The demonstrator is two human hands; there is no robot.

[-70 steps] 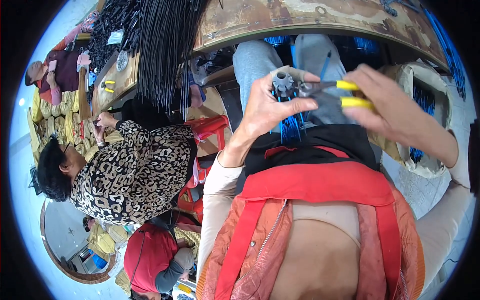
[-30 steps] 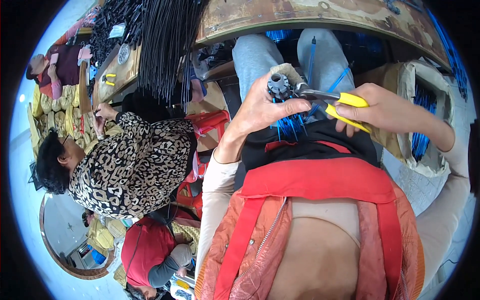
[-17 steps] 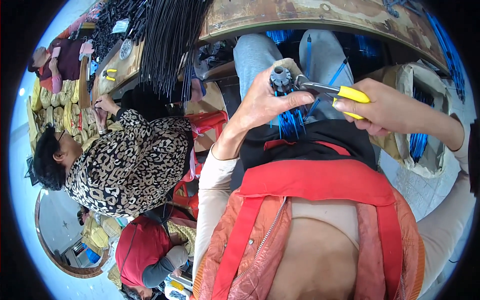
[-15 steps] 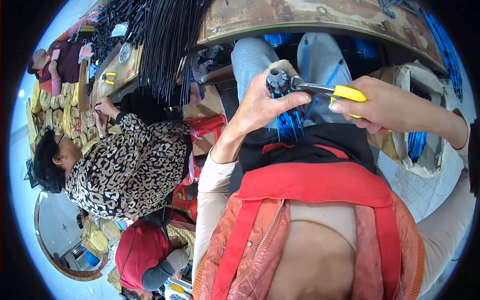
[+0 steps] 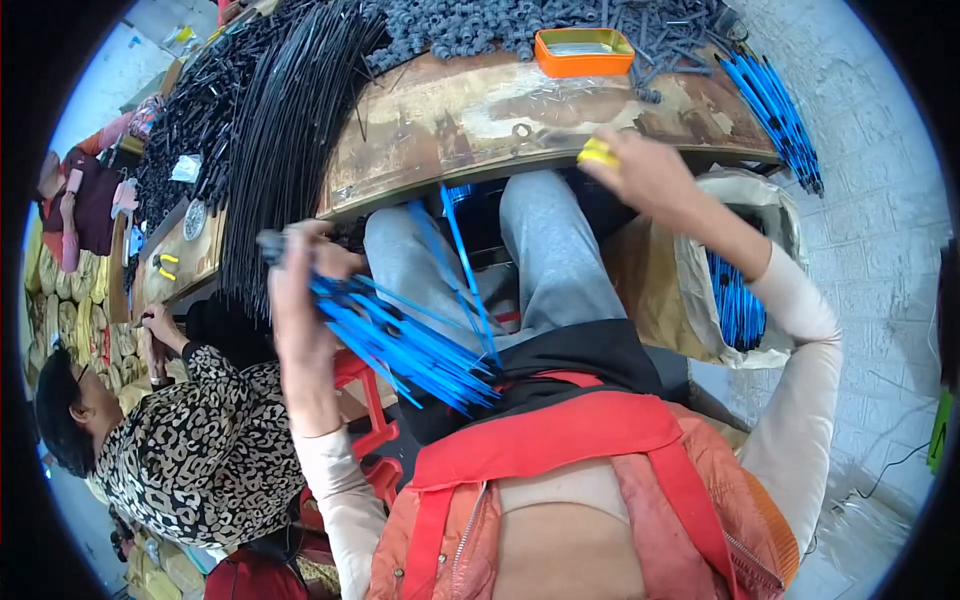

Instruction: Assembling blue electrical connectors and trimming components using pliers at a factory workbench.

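Note:
My left hand (image 5: 298, 300) is closed around the hub end of a bundle of blue ribs (image 5: 415, 350), which looks like an umbrella frame. Its dark grey hub pokes out past my fingers, smeared by motion. The ribs slant down over my lap toward the black apron. Over the table's front edge, my right hand (image 5: 650, 180) grips the pliers (image 5: 598, 153); only some of their yellow handles shows, and the jaws cannot be made out. Two separate blue ribs (image 5: 462, 255) lean across my grey trousers.
The worn wooden table (image 5: 430, 130) carries heaped grey plastic parts (image 5: 470, 25), an orange tin (image 5: 585, 62) and long black rods (image 5: 285, 140). Blue ribs (image 5: 775, 115) overhang its right corner. A sack of blue ribs (image 5: 700, 330) stands at right. A co-worker (image 5: 190, 440) sits close by at left.
My left hand has swung left with the bundle, tilting it sideways. My right hand has drawn the pliers off the hub and lifted them toward the table. The view has shifted, showing more of the tabletop.

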